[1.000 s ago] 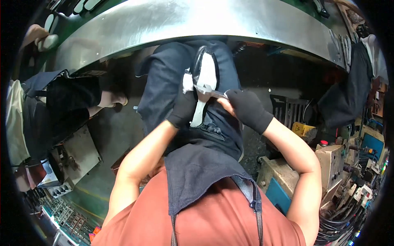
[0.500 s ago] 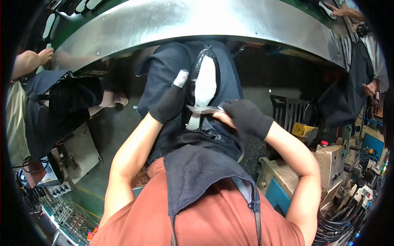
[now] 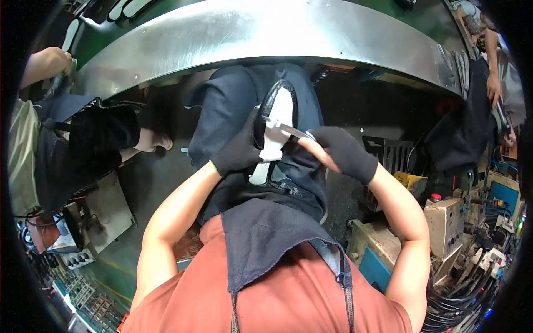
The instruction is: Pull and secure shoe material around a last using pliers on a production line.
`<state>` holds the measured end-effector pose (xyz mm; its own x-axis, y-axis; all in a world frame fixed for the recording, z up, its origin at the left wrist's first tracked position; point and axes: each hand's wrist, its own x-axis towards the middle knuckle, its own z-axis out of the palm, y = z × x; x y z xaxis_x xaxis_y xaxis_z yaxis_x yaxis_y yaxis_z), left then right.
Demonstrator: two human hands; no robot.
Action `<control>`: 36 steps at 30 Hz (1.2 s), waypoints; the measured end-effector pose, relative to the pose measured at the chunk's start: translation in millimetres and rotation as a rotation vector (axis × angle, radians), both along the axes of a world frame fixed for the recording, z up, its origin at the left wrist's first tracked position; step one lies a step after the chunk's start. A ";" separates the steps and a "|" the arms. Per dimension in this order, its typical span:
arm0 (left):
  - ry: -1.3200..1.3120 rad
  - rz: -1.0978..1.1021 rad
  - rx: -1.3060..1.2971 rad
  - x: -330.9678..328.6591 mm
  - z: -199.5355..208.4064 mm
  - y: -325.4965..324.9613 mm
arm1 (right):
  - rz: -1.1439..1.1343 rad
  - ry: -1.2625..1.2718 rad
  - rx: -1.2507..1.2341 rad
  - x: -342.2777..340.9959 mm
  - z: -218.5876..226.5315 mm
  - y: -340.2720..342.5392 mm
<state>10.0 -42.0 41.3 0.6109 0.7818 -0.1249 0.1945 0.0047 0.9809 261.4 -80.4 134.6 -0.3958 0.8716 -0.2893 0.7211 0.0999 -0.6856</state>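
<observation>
Ahead, the counter (image 3: 266, 33) is stretching beyond the lap (image 3: 219, 108), where the shoe (image 3: 283, 105) is resting white face up; the left hand (image 3: 239, 147) is clasping its side, the right hand (image 3: 345, 152) pinching a tool (image 3: 292, 131) over it.

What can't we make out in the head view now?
All head view:
- Left hand's fingers: mostly hidden by the shoe.
- Metal tool: handle covered by the right hand; working tip too small to read.
- Pale sole-shaped piece, upper left: cut off by the top edge.
- Cables, lower right: too tangled to trace singly.
</observation>
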 end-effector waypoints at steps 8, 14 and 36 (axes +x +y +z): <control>-0.017 0.040 -0.077 -5.2 34.4 5.6 | -0.813 0.531 -0.607 -8.6 -75.4 -108.5; -0.492 -0.119 -0.316 -20.7 20.4 168.1 | -1.179 0.667 -0.647 -24.4 -116.1 -97.1; 0.378 0.566 0.624 370.1 35.6 418.7 | -0.998 0.466 -0.545 -7.3 -88.7 29.4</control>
